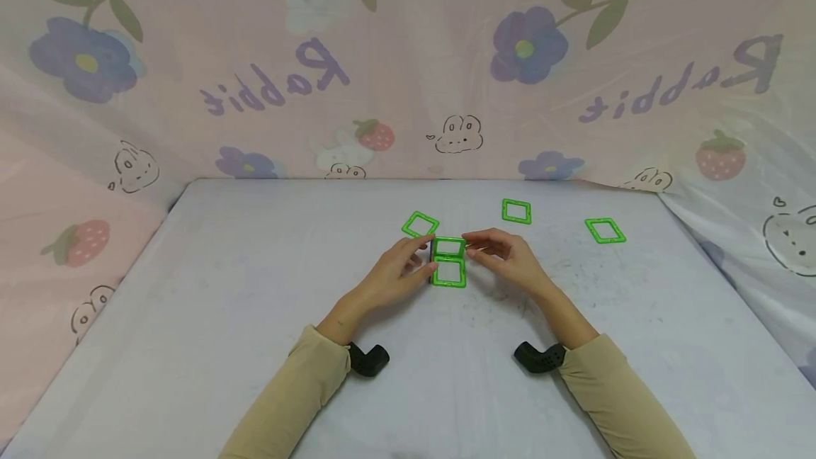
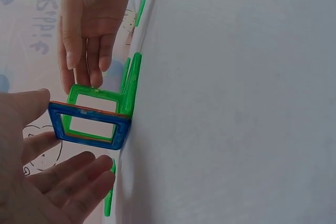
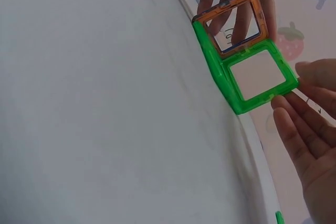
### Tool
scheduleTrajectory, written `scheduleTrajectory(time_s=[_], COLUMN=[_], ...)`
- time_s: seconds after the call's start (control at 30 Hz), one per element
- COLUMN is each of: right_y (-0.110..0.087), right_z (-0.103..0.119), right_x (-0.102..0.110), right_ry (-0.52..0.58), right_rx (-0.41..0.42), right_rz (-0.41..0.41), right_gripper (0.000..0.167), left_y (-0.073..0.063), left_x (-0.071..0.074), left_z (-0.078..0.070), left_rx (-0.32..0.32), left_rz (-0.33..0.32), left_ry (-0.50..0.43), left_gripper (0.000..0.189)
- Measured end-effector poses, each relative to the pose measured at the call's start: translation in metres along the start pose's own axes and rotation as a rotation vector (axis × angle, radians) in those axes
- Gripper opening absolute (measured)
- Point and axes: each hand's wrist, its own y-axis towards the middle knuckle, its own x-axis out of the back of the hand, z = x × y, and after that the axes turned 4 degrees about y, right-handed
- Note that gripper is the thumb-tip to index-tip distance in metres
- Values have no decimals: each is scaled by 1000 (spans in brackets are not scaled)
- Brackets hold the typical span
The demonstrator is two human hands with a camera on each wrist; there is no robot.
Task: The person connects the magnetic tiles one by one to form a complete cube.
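A green square magnetic tile lies flat on the table in the head view, and a second green tile stands upright at its far edge. On the left side a blue tile stands upright, with an orange tile against its inner face. My left hand pinches this blue and orange pair by its edges between thumb and a finger, the other fingers loosely bent. From the right, my right hand holds the upright green tile's outer edge with its fingertips, as the right wrist view shows.
Three loose green tiles lie on the table: one tile just behind the left hand, another tile at the back, a third tile farther right. A printed cloth hangs behind the white tabletop.
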Motion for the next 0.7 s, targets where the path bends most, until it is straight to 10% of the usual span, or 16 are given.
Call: scheduleTrajectory(time_s=[0.7], right_y=[3], right_z=[-5], right_x=[16], right_ry=[-42], right_rx=[-254], right_rz=[-116], right_gripper=[33], left_y=[0], left_x=[2], left_z=[-1], left_rx=[34], left_rz=[56], left_ry=[-49], left_gripper=[56])
